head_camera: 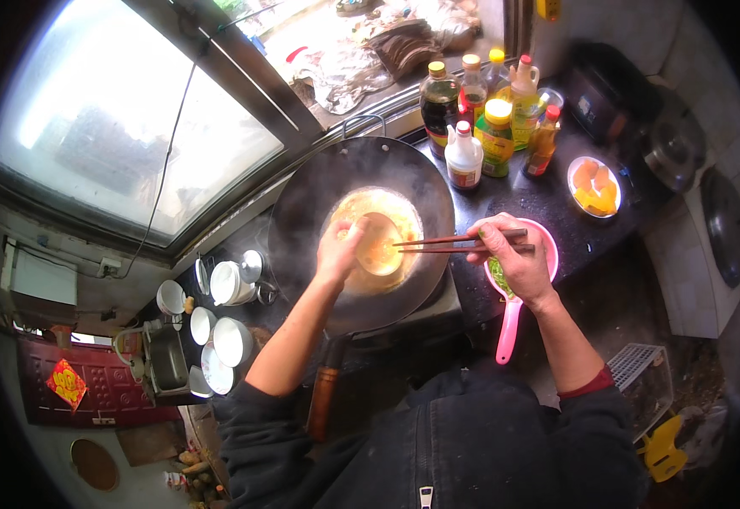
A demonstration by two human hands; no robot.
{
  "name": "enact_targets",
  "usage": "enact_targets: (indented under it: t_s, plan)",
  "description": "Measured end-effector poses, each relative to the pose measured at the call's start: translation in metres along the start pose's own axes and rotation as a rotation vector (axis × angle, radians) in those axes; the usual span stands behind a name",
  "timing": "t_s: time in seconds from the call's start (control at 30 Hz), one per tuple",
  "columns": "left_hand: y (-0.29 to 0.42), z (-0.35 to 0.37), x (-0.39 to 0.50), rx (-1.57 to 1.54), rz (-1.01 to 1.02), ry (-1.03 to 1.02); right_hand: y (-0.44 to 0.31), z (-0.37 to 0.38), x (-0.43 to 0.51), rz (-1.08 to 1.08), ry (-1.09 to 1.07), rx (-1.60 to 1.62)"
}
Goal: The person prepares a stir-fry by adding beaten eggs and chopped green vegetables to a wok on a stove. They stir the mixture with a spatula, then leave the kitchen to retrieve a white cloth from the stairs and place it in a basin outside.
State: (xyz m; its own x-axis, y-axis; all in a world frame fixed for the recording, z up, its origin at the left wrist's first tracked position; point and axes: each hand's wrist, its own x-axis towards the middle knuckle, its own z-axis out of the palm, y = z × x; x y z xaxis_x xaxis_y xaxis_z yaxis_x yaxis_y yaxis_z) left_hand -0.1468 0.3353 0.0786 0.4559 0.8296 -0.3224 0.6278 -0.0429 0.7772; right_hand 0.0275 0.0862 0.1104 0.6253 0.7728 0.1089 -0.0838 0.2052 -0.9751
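Observation:
My left hand (338,252) grips the rim of a small bowl (370,230) and holds it tilted over a large wok (303,197). Yellow liquid, perhaps beaten egg, lies in the bowl. Steam rises from the pale, yellowish soup (401,207) in the wok. Between the fingers of my right hand (513,254) is a pair of dark chopsticks (440,245), their tips at the bowl. Below that hand, partly hidden by it, a pink long-handled plastic scoop or strainer (507,334) with chopped greens (499,275) rests on the counter.
Several seasoning bottles (465,156) stand right of the wok. Beyond them is a plate of orange and yellow food (594,186). White bowls (232,341) crowd the left counter near the metal sink (167,359). The wok's wooden handle (324,394) points toward my body.

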Motion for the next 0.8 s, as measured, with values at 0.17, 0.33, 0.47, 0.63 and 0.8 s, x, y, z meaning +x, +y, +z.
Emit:
enact_targets:
  t_s: [0.17,0.33,0.47,0.63,0.8]
  plan:
    - [-0.007,-0.014,-0.003,-0.479,-0.065,-0.090,0.005,0.028,0.000,0.021,-0.055,0.015]
    - [-0.005,-0.020,-0.020,-0.504,0.008,-0.046,-0.003,0.027,0.010,0.144,-0.036,-0.052]
    - [-0.006,-0.021,-0.025,-0.573,-0.052,-0.057,-0.001,0.037,0.019,-0.095,-0.188,-0.215]
    - [0.006,-0.034,-0.032,0.175,0.166,0.287,-0.009,0.027,0.021,-0.082,-0.007,0.028]
    - [0.034,-0.047,-0.055,0.610,0.750,0.517,-0.015,0.011,0.019,-0.058,0.027,-0.002]
